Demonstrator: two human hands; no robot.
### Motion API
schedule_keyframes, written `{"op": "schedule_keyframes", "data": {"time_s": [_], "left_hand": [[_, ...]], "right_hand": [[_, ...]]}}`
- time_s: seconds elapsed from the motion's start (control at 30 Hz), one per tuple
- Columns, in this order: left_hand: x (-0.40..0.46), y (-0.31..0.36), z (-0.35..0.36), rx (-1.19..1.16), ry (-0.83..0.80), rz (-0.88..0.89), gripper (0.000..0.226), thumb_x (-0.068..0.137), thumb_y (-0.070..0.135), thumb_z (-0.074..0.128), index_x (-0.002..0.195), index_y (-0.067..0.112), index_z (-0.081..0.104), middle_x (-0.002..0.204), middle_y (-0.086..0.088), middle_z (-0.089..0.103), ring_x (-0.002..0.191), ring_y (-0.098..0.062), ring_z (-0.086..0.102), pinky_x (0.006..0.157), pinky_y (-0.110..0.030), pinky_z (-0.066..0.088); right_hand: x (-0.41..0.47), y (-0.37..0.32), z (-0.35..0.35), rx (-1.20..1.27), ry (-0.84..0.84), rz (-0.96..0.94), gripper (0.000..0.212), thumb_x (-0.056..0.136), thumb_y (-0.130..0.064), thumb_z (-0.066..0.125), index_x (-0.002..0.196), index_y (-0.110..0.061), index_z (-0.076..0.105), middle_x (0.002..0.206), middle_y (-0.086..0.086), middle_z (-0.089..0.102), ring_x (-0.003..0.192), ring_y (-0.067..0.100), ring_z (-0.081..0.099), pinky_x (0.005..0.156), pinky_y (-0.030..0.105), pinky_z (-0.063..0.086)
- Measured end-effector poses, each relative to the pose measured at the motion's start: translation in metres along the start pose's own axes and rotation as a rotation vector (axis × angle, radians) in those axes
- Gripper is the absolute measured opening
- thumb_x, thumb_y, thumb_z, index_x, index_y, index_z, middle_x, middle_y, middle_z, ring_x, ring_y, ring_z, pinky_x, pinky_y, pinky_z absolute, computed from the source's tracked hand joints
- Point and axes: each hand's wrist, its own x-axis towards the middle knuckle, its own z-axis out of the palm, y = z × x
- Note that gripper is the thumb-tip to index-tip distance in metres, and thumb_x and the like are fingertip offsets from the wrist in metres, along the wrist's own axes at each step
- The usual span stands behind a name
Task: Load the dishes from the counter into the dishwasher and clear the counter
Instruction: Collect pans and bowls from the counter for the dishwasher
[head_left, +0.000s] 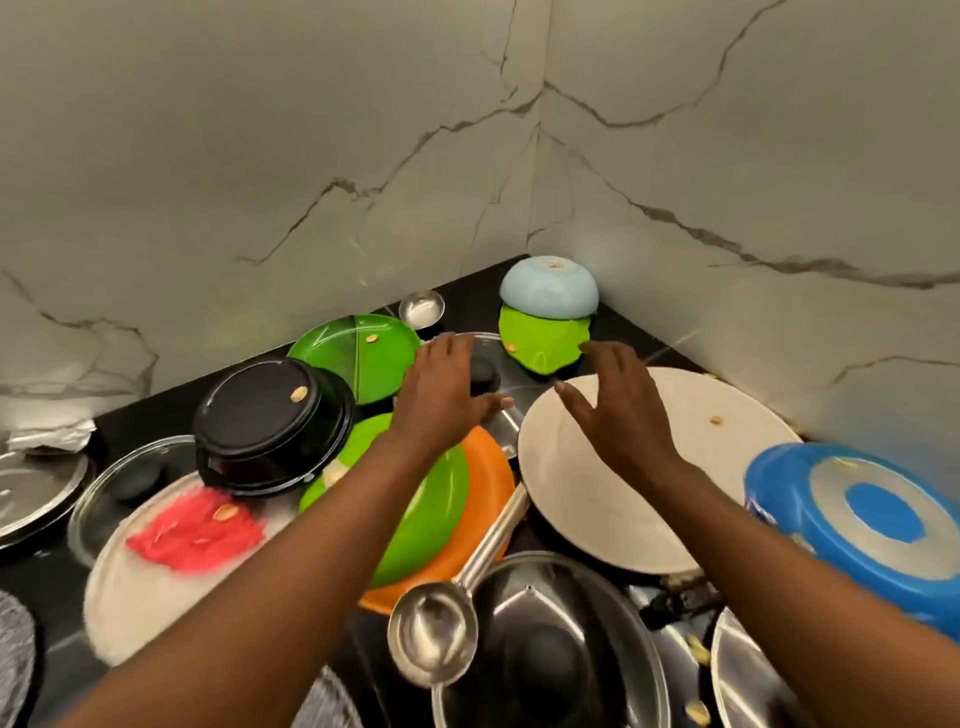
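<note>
Dirty dishes crowd a black counter (639, 332) in a corner. My left hand (441, 389) hovers open above a glass lid with a black knob (483, 371), fingers spread. My right hand (618, 402) is open over the far edge of a large white plate (675, 467). Just beyond the hands, a light blue bowl (550, 286) sits upside down on a green bowl (540, 343). Under my left forearm lie a green plate (431, 509) and an orange plate (488, 488). A steel ladle (434, 631) lies in front.
A black pan (265, 421) sits upside down at left, beside a green divided plate (358, 348) and a white plate with red smears (171, 545). A blue lid (872, 514) is at right. Steel lids (561, 649) fill the near edge. Marble walls close the corner.
</note>
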Motion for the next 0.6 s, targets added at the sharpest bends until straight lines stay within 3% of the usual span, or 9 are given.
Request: {"op": "schedule_keyframes", "data": {"time_s": [0.1,0.2,0.27,0.37,0.43,0.5,0.6], "left_hand": [[0.046,0.005,0.01,0.102,-0.101,0.038,0.102,0.068,0.066,0.072,0.145,0.012,0.033,0.149,-0.013,0.035,0.137,-0.032,0.031,0.109,-0.043,0.032],[0.087,0.007,0.021,0.156,-0.244,-0.006,0.109,0.063,0.073,0.07,0.144,0.012,0.031,0.147,-0.016,0.035,0.135,-0.037,0.032,0.108,-0.048,0.034],[0.11,0.007,0.024,0.133,-0.323,-0.054,0.104,0.069,0.075,0.064,0.146,0.012,0.03,0.147,-0.019,0.036,0.133,-0.038,0.036,0.107,-0.047,0.035],[0.129,0.012,0.025,0.055,-0.464,-0.087,0.083,0.087,0.065,0.051,0.147,0.011,0.033,0.147,-0.016,0.042,0.133,-0.033,0.041,0.102,-0.035,0.036],[0.132,0.013,0.03,0.104,-0.553,-0.075,0.073,0.087,0.062,0.055,0.142,0.015,0.042,0.141,-0.012,0.051,0.127,-0.029,0.048,0.093,-0.03,0.039],[0.128,0.013,0.036,0.153,-0.562,-0.064,0.077,0.078,0.065,0.064,0.135,0.018,0.047,0.132,-0.01,0.057,0.12,-0.028,0.053,0.091,-0.031,0.042],[0.131,0.007,0.059,0.221,-0.548,-0.089,0.118,0.046,0.09,0.061,0.135,0.015,0.042,0.131,-0.014,0.055,0.119,-0.035,0.052,0.096,-0.045,0.046]], "right_hand": [[0.057,0.022,0.015,-0.087,-0.032,-0.009,0.06,0.086,-0.04,0.068,0.134,-0.009,0.048,0.129,0.016,0.051,0.115,0.036,0.05,0.092,0.046,0.044],[0.118,0.038,0.034,-0.185,-0.111,0.0,0.074,0.084,-0.051,0.066,0.143,-0.017,0.038,0.142,0.014,0.041,0.125,0.037,0.041,0.098,0.048,0.038],[0.154,0.045,0.047,-0.211,-0.188,0.039,0.083,0.083,-0.058,0.063,0.149,-0.022,0.028,0.153,0.013,0.026,0.136,0.037,0.029,0.104,0.052,0.032],[0.193,0.057,0.067,-0.252,-0.304,0.044,0.09,0.085,-0.066,0.053,0.154,-0.027,0.011,0.162,0.009,0.001,0.147,0.035,0.003,0.11,0.061,0.018],[0.209,0.063,0.078,-0.272,-0.392,0.044,0.09,0.087,-0.069,0.046,0.155,-0.028,0.004,0.163,0.007,-0.003,0.148,0.036,-0.005,0.111,0.064,0.013],[0.213,0.068,0.087,-0.272,-0.445,0.039,0.091,0.087,-0.072,0.042,0.155,-0.029,0.002,0.162,0.007,0.005,0.147,0.038,0.0,0.11,0.064,0.014],[0.211,0.075,0.091,-0.287,-0.393,0.033,0.093,0.082,-0.075,0.046,0.154,-0.028,0.013,0.154,0.009,0.02,0.139,0.036,0.019,0.105,0.059,0.028]]}}
